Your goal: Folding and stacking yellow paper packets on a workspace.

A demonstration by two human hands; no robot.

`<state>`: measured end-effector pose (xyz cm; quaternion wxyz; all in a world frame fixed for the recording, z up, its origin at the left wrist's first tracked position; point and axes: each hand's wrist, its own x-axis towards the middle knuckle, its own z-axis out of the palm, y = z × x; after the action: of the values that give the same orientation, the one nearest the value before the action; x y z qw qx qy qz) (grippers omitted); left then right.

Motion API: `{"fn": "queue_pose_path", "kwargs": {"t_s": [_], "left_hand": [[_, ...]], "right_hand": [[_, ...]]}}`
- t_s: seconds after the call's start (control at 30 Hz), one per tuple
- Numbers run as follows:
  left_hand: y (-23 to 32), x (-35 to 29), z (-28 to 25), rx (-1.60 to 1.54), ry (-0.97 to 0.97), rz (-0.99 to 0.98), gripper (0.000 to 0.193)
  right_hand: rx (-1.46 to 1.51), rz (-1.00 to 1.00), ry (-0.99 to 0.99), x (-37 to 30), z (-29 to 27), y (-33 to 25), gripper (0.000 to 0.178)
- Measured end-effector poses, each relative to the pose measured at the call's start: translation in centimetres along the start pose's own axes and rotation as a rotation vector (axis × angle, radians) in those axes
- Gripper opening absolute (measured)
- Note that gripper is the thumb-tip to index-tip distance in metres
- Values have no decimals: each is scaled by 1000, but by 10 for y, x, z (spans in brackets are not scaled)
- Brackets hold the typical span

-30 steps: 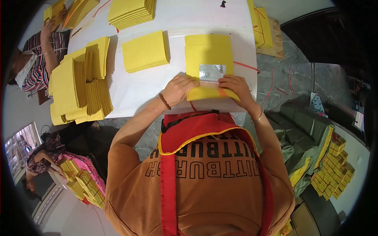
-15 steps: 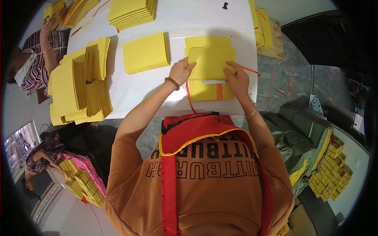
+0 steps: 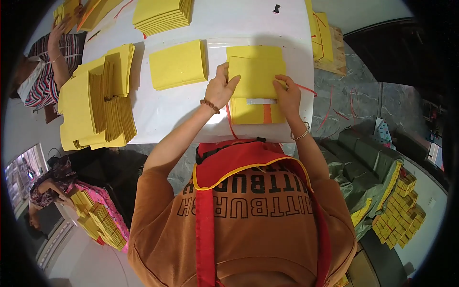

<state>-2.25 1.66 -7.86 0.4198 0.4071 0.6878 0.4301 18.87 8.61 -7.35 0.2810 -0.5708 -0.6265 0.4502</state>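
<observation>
A rectangular stack of yellow paper [image 3: 256, 79] lies before me on the white table, its top sheets offset from those beneath. My left hand [image 3: 222, 89] grips its left edge, the thumb near the top sheet and the fingers along the side. My right hand [image 3: 288, 97] holds the right edge, fingers bent over the side. Below the top sheets, a pale strip [image 3: 261, 101] and an orange strip [image 3: 267, 114] show on the lower yellow layer. A red tie [image 3: 306, 89] sticks out on the right, and another length shows at the lower left.
To the left are a flat yellow stack [image 3: 178, 65] and a large leaning pile of yellow paper [image 3: 82, 103]. Another stack [image 3: 161, 16] stands at the far side. A person in a striped top [image 3: 67, 45] works at far left. Tied yellow bundles [image 3: 399, 210] are piled at lower right.
The fingers of my left hand have lifted and straightened a little at the stack's left edge. My right hand stays at the right edge with its fingers slightly shifted.
</observation>
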Motion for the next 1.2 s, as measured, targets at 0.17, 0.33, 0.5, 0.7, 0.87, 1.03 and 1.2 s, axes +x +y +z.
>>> {"fn": "queue_pose_path", "kwargs": {"t_s": [0.17,0.33,0.5,0.7,0.87,1.03,1.2], "left_hand": [[83,-28,-5,870,160,477,46],[49,-7,30,956,-35,722,56],[22,-5,35,986,-54,685,56],[24,-4,31,1029,-122,674,54],[21,0,12,839,-178,793,58],[61,-4,16,1232,-510,604,62],[29,-12,53,1446,54,889,51]], "right_hand": [[13,11,16,-4,-2,-16,23],[-67,-87,61,-2,0,-4,23],[-593,-300,103,-18,-3,-26,37],[-790,-530,-50,-22,18,-7,58],[-864,-551,-36,-22,20,-7,56],[-777,-508,-82,-16,14,-8,52],[58,-177,-183,-7,-18,-10,48]]}}
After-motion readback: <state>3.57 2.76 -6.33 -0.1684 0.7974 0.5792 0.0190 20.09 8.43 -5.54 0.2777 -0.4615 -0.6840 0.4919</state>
